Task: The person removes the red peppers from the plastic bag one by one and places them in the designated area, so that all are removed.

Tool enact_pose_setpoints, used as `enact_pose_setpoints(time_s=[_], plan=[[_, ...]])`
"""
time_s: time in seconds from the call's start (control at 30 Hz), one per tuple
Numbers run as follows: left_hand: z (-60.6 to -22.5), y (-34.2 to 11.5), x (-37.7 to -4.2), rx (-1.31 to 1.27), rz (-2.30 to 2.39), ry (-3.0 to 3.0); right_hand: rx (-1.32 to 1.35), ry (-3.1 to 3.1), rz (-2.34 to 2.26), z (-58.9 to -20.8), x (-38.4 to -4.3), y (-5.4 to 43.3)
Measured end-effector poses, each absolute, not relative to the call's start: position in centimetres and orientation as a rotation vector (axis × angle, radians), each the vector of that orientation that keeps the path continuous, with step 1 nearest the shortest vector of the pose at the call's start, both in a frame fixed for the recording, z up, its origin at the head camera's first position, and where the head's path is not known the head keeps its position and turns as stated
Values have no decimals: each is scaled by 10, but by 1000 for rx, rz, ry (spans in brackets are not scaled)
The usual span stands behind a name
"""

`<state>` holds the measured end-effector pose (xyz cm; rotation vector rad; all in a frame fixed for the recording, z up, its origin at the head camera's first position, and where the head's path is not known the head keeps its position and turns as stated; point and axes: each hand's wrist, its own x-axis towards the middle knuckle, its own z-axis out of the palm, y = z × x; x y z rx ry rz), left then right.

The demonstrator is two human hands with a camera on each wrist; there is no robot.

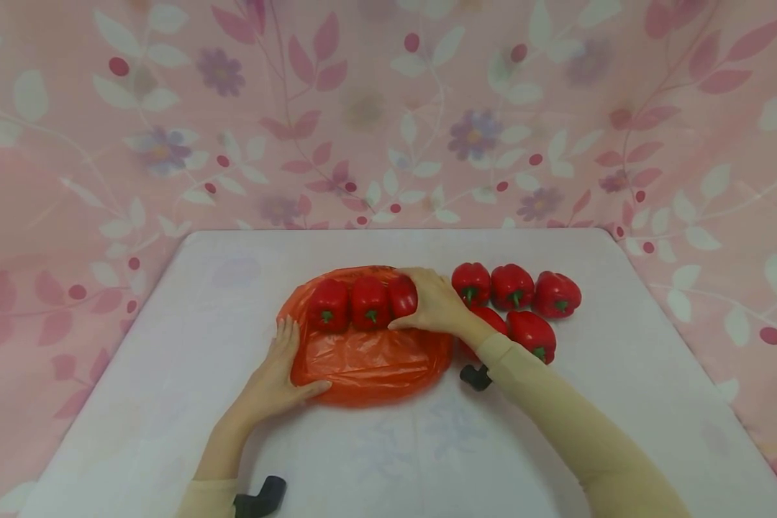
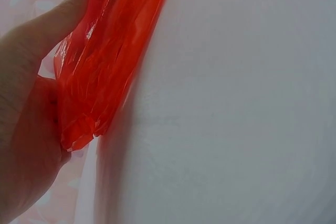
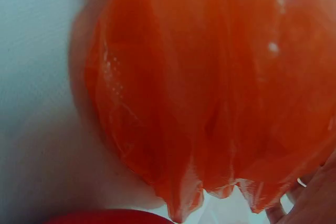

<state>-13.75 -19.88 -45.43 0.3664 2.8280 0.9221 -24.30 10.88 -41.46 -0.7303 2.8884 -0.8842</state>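
Observation:
An orange plastic bag [image 1: 369,356] is spread in a rounded, basin-like shape with a raised rim; whatever supports it is hidden. Two red bell peppers [image 1: 329,306] stand side by side inside, towards the back, stems facing the front. My right hand [image 1: 437,298] grips a third red bell pepper [image 1: 403,296] beside them, at the row's right end. Against the rim's left side rests my left hand [image 1: 275,378], its fingers outstretched and its thumb along the front edge. The left wrist view shows that thumb [image 2: 63,17] on the crinkled plastic [image 2: 110,51].
Several more red bell peppers [image 1: 511,286] lie in two rows on the white table [image 1: 611,403] to the right of the bag, partly behind my right forearm. Dark wrist-camera mounts [image 1: 475,377] project from both wrists. A pink floral cloth [image 1: 388,108] hangs behind the table.

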Motion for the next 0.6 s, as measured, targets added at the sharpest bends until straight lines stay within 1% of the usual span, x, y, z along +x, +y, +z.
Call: enact_pose_setpoints(time_s=[0.37,0.6], plan=[[-455,-198,-137,356,931,2821,-671,2883,-805,-427,-247,109],[-453,-198,-137,347,924,2818,-628,2920,-866,-425,-243,108]])
